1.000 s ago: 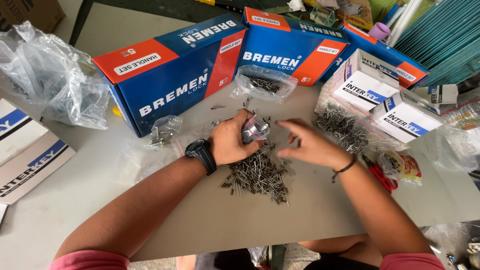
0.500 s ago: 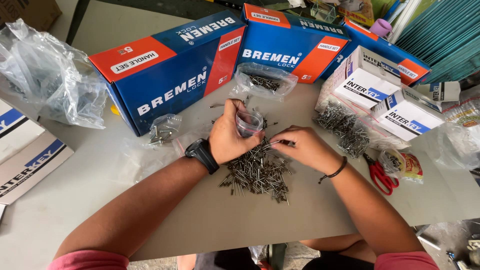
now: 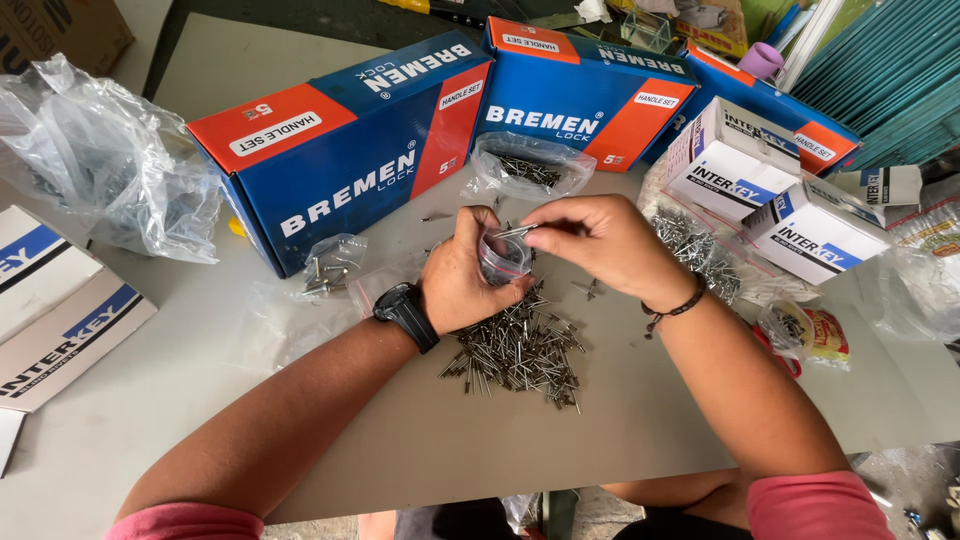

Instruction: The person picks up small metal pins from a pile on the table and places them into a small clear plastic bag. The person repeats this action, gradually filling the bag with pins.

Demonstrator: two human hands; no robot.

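Your left hand (image 3: 462, 275) holds a small clear plastic bag (image 3: 503, 258) upright above the bench (image 3: 200, 400), its fingers curled closed around the bag's body with the mouth facing up. A second ago this hand was lower, close over the pile; it has since lifted, and the bag now sits clear of the heap.

Your right hand (image 3: 598, 240) has come back from the far side of the pile and now meets the left at the bag's mouth. Its thumb and forefinger are pinched shut on a few thin metal screws (image 3: 513, 232), their tips just at the bag's opening — so one more pinch of screws looks about to go in, as far as can be judged.

The loose pile of screws (image 3: 520, 350) lies on the bench directly below and just in front of both hands, near your left wrist with its black watch (image 3: 407, 315).

Around you: a large blue and orange box (image 3: 340, 160) stands behind your left hand, a second one (image 3: 590, 95) behind the right. An open clear bag of screws (image 3: 528, 168) lies between them. Another small filled bag (image 3: 330, 268) rests left of your left hand. White and blue cartons (image 3: 770, 190) sit to the right — with a further spread of screws (image 3: 695, 245) beside them.
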